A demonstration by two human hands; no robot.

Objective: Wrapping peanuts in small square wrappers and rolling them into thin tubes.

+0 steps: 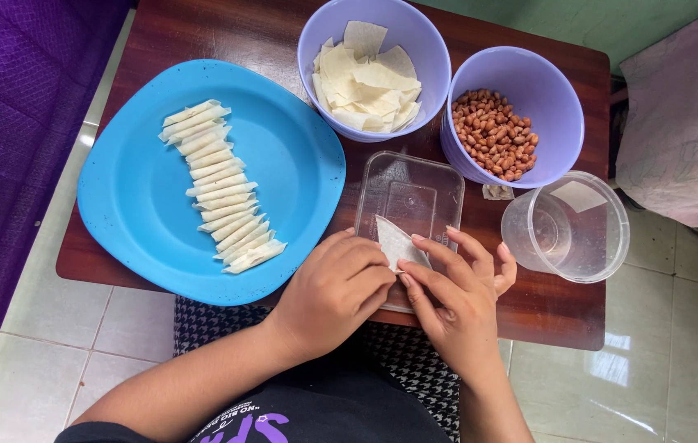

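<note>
Both hands' grip, left hand (334, 289) and right hand (453, 297), pinches the wrapper (398, 244) between fingertips over the clear tray (411, 194).

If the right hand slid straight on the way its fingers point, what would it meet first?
Probably the wrapper piece already under the right hand, then the clear rectangular lid beneath it; depth is uncertain.

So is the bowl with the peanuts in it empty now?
No, the purple bowl on the right is partly filled with brown peanuts, heaped against the side nearest the bowl of wrappers.
</note>
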